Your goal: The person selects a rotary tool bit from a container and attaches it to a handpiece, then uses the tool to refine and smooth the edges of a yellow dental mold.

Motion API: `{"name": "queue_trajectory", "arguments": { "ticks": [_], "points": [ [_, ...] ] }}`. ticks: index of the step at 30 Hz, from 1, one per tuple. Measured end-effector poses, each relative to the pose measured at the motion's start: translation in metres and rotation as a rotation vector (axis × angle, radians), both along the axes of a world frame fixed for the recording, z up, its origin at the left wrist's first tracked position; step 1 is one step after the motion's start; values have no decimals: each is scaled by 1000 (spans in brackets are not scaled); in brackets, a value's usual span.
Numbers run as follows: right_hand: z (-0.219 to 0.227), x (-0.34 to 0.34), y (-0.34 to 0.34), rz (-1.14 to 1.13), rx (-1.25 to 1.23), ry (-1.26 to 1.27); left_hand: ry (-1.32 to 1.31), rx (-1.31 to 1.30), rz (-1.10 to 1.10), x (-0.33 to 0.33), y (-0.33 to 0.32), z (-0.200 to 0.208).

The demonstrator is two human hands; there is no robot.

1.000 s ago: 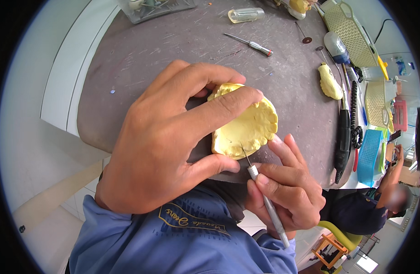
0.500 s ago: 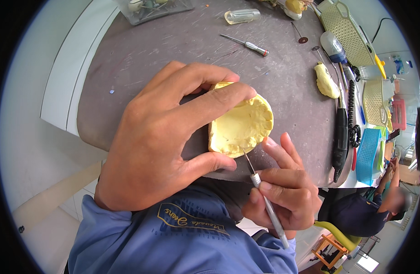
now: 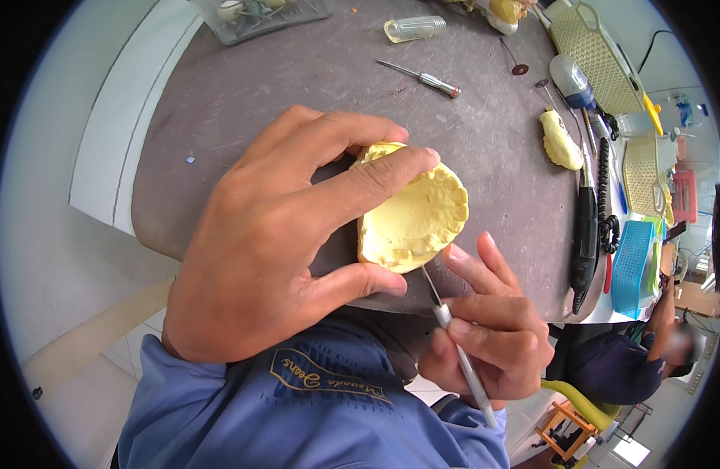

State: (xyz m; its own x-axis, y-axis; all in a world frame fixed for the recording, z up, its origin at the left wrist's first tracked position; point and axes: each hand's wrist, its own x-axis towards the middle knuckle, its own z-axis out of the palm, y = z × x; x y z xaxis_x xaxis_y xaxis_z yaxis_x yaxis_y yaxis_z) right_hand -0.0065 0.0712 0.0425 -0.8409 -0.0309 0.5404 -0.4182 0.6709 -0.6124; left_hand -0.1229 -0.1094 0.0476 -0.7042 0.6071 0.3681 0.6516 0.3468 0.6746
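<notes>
A yellow plaster dental model [image 3: 411, 223] with an arch of teeth around a hollow palate sits in my left hand [image 3: 270, 215]. Its thumb presses the near edge, while the fingers reach across the back and far side. My right hand [image 3: 500, 332] pinches a slim silver carving knife [image 3: 468, 363] by the handle. The thin blade points up and left, its tip at the model's near rim. Two fingers of the right hand stretch out beside the model's right side. The left fingers hide part of the model's far left.
Beyond the model lie a small screwdriver [image 3: 420, 76] and a clear plastic tube [image 3: 415, 29]. Rightward are another yellow plaster piece [image 3: 560, 139], a black handpiece [image 3: 584, 242], and a blue basket [image 3: 632, 267]. A clear container [image 3: 262, 17] stands far left. Another person [image 3: 622, 359] sits at right.
The knife tip has drawn back slightly from the inner tooth ridge to the model's near outer rim. The model has tilted slightly in my left hand.
</notes>
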Motion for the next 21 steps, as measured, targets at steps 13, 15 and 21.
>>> {"name": "queue_trajectory", "arguments": {
  "ticks": [13,15,21],
  "points": [
    [2,0,6,12,-35,-29,13,-1,-10,0,1,1],
    [2,0,7,21,-39,-38,6,0,-16,0,1,0],
    [0,0,6,16,-101,-57,11,-4,-16,-1,1,0]
  ]
}}
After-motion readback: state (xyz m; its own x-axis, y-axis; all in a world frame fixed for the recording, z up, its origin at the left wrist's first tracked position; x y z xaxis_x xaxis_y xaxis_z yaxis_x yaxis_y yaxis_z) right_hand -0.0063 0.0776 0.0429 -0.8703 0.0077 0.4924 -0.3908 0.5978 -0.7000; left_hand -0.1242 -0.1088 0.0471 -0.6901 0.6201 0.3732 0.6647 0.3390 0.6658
